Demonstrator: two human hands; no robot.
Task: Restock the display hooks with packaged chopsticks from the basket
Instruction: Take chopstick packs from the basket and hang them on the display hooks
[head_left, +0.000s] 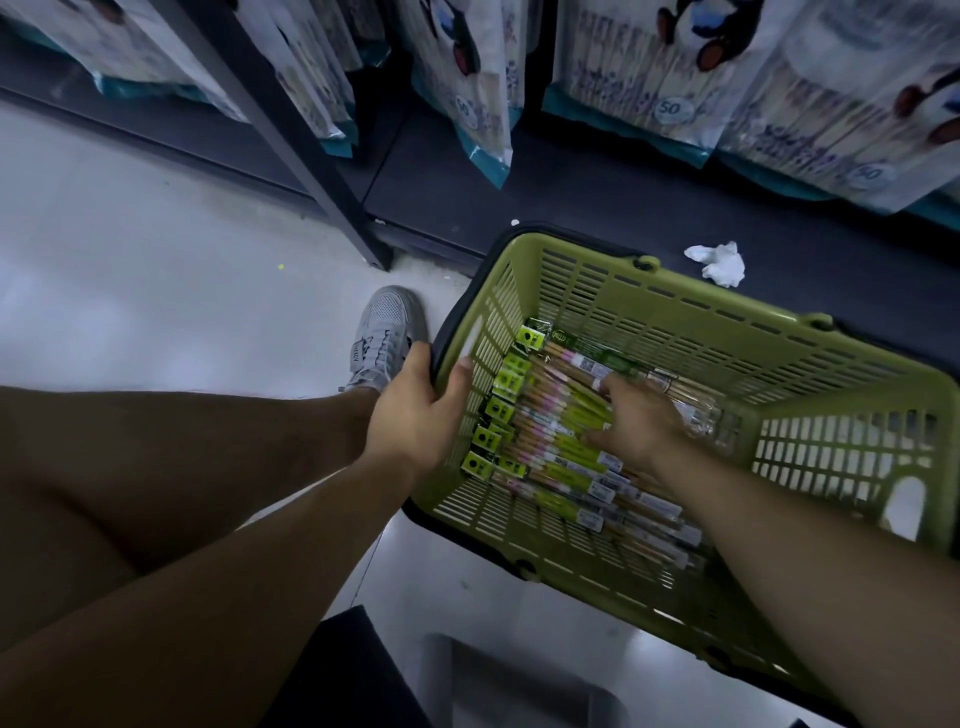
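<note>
Many slim clear-wrapped packs of wooden chopsticks (550, 447) with lime-green header cards lie side by side on the bottom of an olive-green slatted plastic basket (727, 304), which sits on the pale floor (130, 260) at the foot of a dark shelf base (571, 197). The left hand (415, 415) grips the basket's end, thumb inside the wall, fingers curled round the rim. The right hand (639, 421) reaches inside, fingers down on the packs; blur hides whether they pinch one. A grey sneaker (384, 332) stands just beside the basket, a crumpled white tissue (719, 262) lies on the shelf base, and white printed bags (649, 78) hang above
</note>
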